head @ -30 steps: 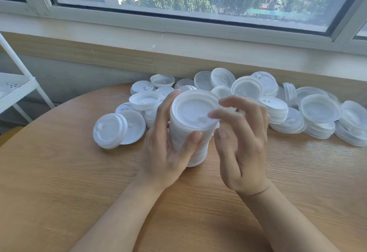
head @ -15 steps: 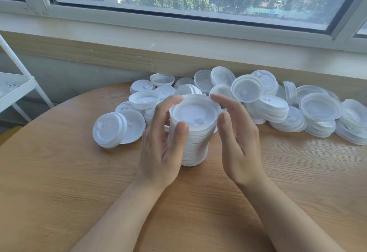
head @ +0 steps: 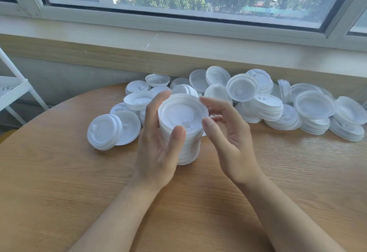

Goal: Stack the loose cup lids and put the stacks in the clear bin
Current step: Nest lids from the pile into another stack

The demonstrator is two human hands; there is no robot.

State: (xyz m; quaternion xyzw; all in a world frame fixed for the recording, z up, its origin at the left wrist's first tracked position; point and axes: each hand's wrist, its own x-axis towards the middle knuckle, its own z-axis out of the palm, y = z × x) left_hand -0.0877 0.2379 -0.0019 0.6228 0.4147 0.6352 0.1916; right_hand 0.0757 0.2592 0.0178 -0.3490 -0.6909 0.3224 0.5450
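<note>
cupping the tall stack of lids on the table with our left hand curled round its side, right hand spread beside, we are judging it light, thin, slippery, best gripped low with both palms.

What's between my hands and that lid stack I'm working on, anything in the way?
Nothing visible. The left hand already holds the lid stack, thumb on the near side and fingers round the far side. The right hand is beside the top rim with only open air between. The clear bin is out of view.
</note>
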